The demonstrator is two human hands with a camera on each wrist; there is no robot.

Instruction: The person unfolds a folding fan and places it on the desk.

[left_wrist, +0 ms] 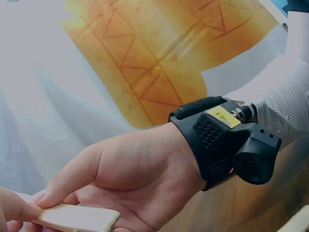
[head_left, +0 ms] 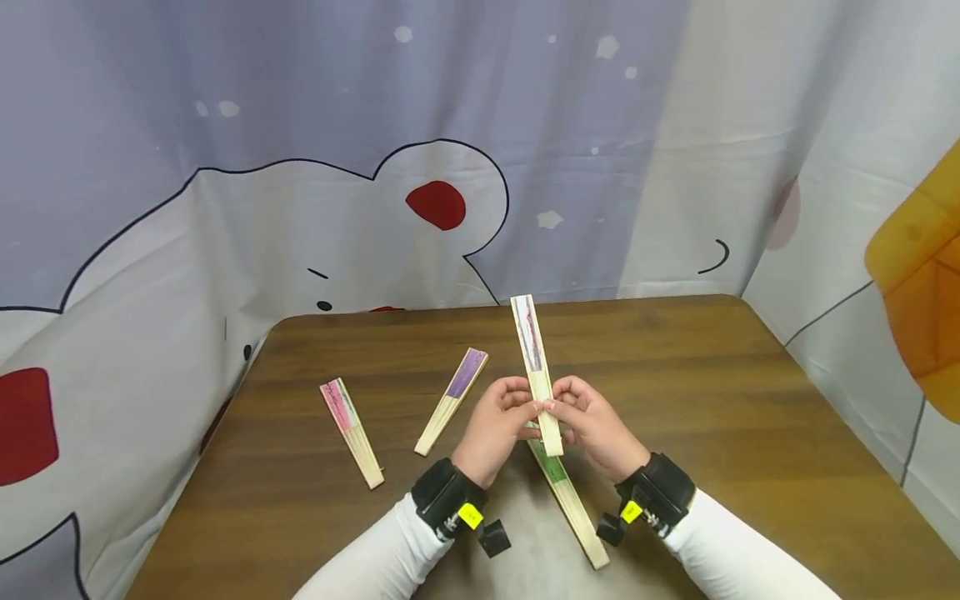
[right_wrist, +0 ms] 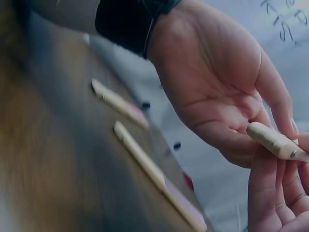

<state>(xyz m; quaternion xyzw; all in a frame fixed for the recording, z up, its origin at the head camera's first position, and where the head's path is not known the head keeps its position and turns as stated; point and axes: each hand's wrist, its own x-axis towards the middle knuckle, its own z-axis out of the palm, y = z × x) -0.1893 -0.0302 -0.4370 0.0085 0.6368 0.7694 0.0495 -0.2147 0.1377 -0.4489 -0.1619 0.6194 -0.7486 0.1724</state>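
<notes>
The held fan [head_left: 533,358] covers part of the green-papered fan [head_left: 576,507], whose upper end is lost behind it and the left hand [head_left: 492,429]. Some fingertips of the right hand [head_left: 600,427] disappear behind the held fan, whose printed pattern is too fine to make out. The left wrist view crops the left hand at its left edge; the right wrist view cuts off the right hand and the held fan at its right edge, and the purple fan [head_left: 452,402] at the bottom. There the surface [head_left: 750,450] is blurred. Both white sleeves [head_left: 375,554] run out of the head view's lower edge.
</notes>
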